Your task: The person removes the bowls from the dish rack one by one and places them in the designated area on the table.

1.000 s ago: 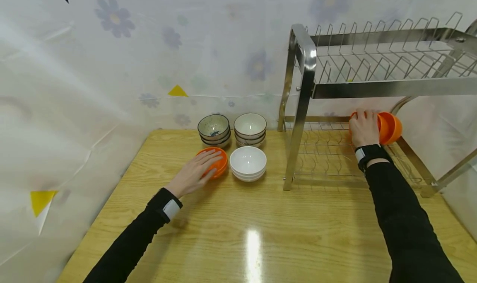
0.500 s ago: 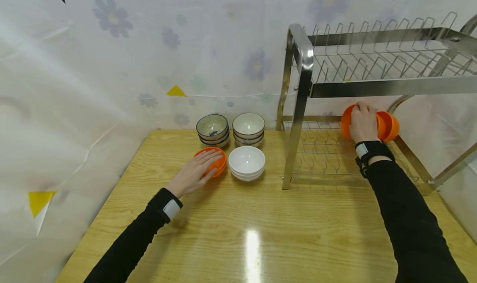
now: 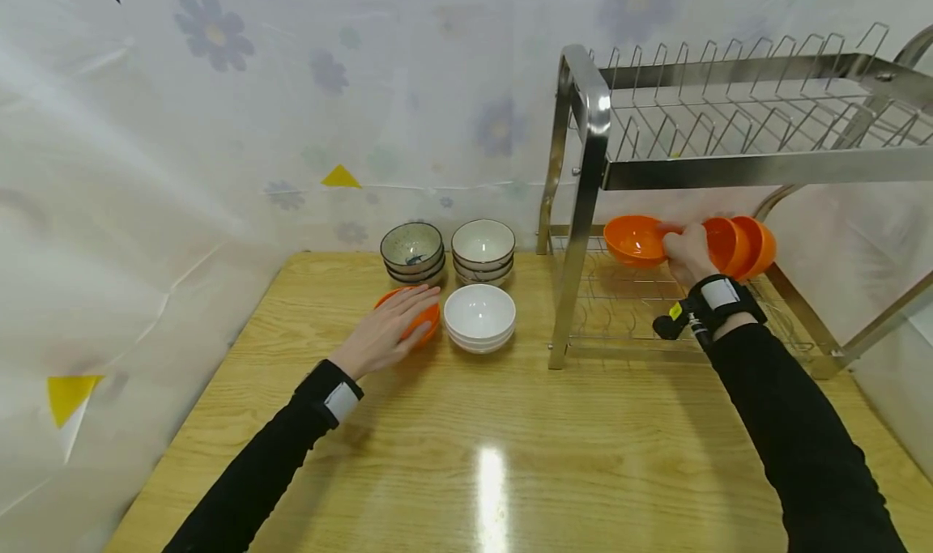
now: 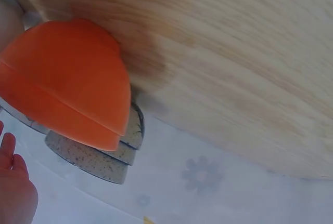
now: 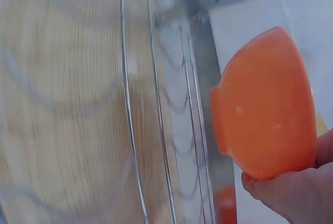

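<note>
My right hand (image 3: 688, 253) pinches an orange bowl (image 3: 632, 242) by its rim, under the upper tier of the metal dish rack (image 3: 729, 172). In the right wrist view the bowl (image 5: 270, 109) is tipped on its side over the wires, thumb and fingers at its edge. Just right of that hand, two orange bowls (image 3: 761, 249) lean together on the lower tier. On the table, my left hand (image 3: 386, 326) lies with straight fingers over stacked orange bowls (image 3: 430, 318), partly hiding them. The left wrist view shows these bowls (image 4: 73, 78) from the side.
Behind the left hand stand a stack of speckled grey-green bowls (image 3: 412, 249) and a stack of dark-rimmed white bowls (image 3: 484, 244). Plain white bowls (image 3: 479, 314) are stacked beside the orange ones. The rack's left leg (image 3: 576, 253) rises between them and the right hand.
My right hand has moved left along the lower tier, drawing one orange bowl away from the other two and turning its inside into view. The left hand stays nearly still.
</note>
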Motion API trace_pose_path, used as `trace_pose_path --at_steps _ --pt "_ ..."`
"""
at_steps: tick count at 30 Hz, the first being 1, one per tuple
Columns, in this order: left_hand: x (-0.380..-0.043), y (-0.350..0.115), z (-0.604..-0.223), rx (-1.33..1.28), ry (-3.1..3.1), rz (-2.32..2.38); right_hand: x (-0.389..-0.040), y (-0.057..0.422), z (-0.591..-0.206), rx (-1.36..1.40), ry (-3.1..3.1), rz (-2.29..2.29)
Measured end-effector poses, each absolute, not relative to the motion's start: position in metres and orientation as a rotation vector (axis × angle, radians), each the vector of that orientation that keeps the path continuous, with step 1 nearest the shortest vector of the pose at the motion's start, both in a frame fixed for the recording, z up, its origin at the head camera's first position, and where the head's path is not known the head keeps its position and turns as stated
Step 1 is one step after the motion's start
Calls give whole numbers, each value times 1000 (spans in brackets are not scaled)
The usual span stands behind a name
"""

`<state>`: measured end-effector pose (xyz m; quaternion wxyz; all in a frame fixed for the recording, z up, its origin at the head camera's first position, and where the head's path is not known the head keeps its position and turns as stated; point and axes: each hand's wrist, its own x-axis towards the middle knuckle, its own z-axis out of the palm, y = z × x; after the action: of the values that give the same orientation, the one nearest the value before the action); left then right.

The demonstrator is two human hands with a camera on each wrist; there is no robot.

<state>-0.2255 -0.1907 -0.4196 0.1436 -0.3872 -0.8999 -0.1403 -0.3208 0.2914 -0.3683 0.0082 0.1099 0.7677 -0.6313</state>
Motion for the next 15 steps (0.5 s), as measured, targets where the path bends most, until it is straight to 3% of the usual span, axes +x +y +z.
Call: trace_pose_path --at_steps 15 --pt "-237 -160 -400 -1175 -2564 -435 -306 230 -360 147 2006 -2163"
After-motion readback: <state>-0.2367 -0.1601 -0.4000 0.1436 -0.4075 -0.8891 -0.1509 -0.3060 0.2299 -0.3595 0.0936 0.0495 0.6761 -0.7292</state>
